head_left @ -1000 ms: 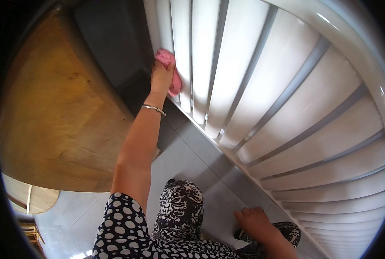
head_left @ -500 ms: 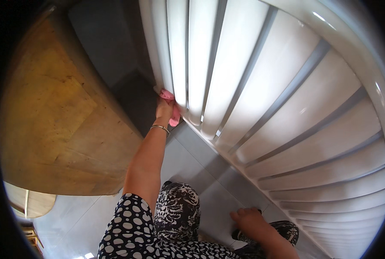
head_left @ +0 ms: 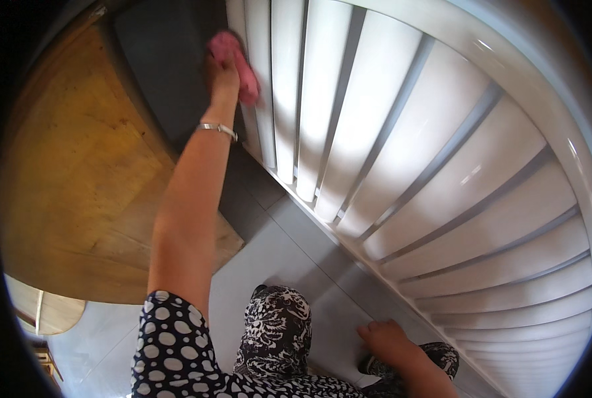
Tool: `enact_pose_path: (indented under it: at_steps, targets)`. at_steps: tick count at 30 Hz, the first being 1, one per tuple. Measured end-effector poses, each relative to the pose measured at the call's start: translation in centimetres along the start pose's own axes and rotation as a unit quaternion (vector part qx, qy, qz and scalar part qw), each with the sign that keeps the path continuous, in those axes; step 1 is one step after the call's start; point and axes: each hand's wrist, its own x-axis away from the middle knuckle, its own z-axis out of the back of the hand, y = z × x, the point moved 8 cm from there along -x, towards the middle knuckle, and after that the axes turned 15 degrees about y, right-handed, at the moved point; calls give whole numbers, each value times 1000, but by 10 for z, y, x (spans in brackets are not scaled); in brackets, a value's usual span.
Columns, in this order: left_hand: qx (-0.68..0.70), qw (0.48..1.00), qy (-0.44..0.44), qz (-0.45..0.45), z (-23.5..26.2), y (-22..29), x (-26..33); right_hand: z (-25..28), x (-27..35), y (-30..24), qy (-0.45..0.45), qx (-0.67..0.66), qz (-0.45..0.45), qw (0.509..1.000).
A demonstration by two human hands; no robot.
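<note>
My left hand (head_left: 220, 78) is closed on a pink cloth (head_left: 245, 81), my arm stretched far forward. The cloth is pressed to the outer edge of a white slatted panel (head_left: 382, 126), at its far left end, and is a little blurred. A metal bracelet circles my left wrist. Low at the right, my right hand (head_left: 385, 339) hovers by my bent right knee, fingers loosely curled and nothing visible in them. It is apart from the panel.
A large yellow-brown wooden board (head_left: 77, 179) stands close on the left, leaving a narrow dark gap beside the panel. Grey floor tiles (head_left: 289, 255) lie below. A round pale wooden top (head_left: 60, 312) and a small wooden stool (head_left: 46, 358) are at the lower left.
My left hand has slid with the pink cloth away from me, up along the panel's left edge. My right hand has hardly moved.
</note>
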Motion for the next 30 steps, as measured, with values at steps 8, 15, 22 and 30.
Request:
enact_pose_path:
  at_steps: [8,15,22,30]
  targets:
    - [-55,993,-48,-94,-17,43,-41,-15,10,12,-70,41,-27,996]
    - [-75,989,-107,-71,-16,-13,13,-30,11,12,-10,42,-9,999]
    - [-78,981,-174,43,-8,-112,107,-49,17,16,-29,29,-6,999]
    - [-158,939,-270,143,2,-197,194,-53,16,17,-46,37,-5,998]
